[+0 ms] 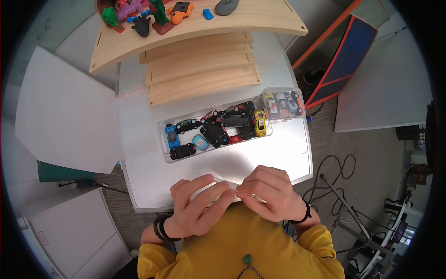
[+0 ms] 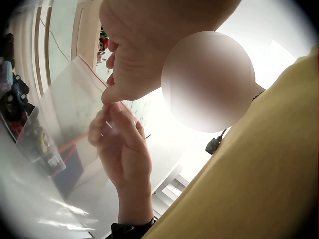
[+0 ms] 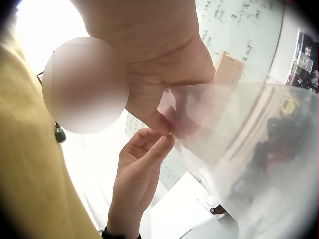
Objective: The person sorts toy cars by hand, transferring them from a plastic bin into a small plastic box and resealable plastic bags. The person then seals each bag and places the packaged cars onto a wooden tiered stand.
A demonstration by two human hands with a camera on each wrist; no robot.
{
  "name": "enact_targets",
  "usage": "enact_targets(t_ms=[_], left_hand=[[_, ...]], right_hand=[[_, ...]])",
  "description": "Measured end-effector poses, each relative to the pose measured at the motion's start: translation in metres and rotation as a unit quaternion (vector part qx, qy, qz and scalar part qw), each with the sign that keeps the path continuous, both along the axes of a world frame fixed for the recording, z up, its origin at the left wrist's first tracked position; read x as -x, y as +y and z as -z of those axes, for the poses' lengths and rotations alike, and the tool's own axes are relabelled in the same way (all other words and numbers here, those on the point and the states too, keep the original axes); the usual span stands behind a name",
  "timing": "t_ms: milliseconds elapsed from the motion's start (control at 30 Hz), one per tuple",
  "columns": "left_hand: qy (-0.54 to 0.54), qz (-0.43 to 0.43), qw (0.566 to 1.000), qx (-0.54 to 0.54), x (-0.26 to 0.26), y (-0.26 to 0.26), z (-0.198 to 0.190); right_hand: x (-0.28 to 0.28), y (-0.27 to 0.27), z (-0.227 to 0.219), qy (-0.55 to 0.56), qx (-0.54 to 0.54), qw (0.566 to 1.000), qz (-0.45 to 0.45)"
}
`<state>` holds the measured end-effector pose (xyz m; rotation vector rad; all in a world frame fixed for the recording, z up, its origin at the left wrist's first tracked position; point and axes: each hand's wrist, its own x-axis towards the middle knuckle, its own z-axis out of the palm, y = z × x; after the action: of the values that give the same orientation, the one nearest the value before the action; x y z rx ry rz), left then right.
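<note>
Between my two hands, close in front of the yellow shirt, is a clear plastic zip bag [image 2: 67, 107] with a red strip along its top edge. My left hand [image 1: 200, 207] pinches that edge between thumb and fingers. Right beside it, my right hand [image 1: 269, 193] pinches the same edge, the fingertips of both hands nearly meeting. In the right wrist view the bag [image 3: 224, 144] hangs down and toy cars show blurred through it. Beyond the hands lies a clear plastic tray [image 1: 165, 144] of several toy cars, one of them yellow [image 1: 260, 123].
A smaller clear box [image 1: 300, 111] with toy cars stands at the tray's right end. Wooden stepped shelves [image 1: 204, 86] rise behind, with clay-like figures and an orange toy [image 1: 180, 13] on the top board. The white table's [image 1: 158, 190] front edge is near my body.
</note>
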<state>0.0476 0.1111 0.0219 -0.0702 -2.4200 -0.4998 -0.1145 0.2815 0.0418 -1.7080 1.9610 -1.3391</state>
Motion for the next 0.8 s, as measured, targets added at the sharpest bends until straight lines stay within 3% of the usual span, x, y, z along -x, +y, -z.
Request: enact_targets(t_ms=[567,800], left_hand=[[0.036,0.013,0.999,0.034,0.005,0.011,0.001],[-0.015,0.028,0.998,-0.056,0.011,0.015,-0.005]], right_hand=[[-0.012,0.018,0.008,-0.055,0.019,0.997,0.046],[-0.010,0.020,0.010,-0.015,0.025,0.999,0.031]])
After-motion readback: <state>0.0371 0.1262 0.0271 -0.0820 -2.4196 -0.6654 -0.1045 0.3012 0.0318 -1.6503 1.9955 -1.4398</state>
